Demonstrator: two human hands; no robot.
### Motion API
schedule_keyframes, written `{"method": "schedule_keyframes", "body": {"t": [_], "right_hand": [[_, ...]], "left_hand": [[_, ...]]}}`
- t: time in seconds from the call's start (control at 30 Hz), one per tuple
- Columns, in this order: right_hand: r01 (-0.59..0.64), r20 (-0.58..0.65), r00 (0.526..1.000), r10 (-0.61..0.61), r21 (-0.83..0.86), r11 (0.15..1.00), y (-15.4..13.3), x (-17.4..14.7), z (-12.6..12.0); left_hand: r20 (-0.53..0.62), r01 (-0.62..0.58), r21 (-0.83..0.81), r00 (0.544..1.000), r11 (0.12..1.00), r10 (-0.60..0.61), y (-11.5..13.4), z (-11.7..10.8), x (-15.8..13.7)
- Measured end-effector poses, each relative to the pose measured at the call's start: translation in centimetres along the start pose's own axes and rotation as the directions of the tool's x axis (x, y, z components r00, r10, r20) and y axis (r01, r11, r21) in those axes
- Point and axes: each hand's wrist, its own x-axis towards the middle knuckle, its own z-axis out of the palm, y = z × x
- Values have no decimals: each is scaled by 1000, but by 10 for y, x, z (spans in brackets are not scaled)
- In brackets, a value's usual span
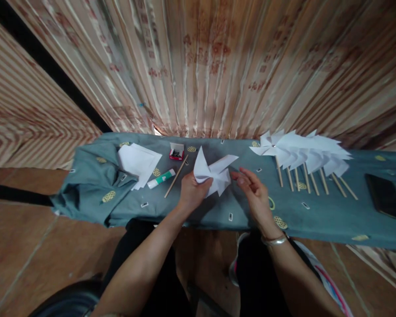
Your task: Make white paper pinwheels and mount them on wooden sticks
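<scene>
A white paper pinwheel (214,174) with folded, pointed blades is held above the cloth in my left hand (194,193), thumb pressed on its front near the centre. Just right of the blades, my right hand (255,193) has its fingers loosely bent and a little apart, with nothing visible in them. On the cloth to the left lie a thin wooden stick (176,176), a green and white glue stick (161,178) and a small open red and white box (176,152) with small dark pieces inside.
White paper sheets (138,160) lie stacked at the left. Several pinwheels on sticks (303,152) overlap in a row at the right, with a dark phone (386,196) beyond them. A green patterned cloth (198,215) covers the narrow table; a pleated curtain (201,66) hangs behind.
</scene>
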Motion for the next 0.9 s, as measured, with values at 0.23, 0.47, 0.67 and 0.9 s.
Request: {"method": "schedule_keyframes", "body": {"t": [0.23,0.47,0.67,0.9], "right_hand": [[-110,22,994,111,-47,993,20,4,6],[67,297,954,40,-343,937,22,10,62],[583,537,799,-270,-581,568,5,66,127],[769,764,637,-101,-621,149,5,110,188]], "left_hand": [[-276,-62,-29,960,998,51,13,-49,26],[-589,-244,-165,801,956,103,19,-110,47],[-653,-270,-207,754,940,72,26,-133,47],[-663,-261,-210,746,942,59,27,-140,48]]}}
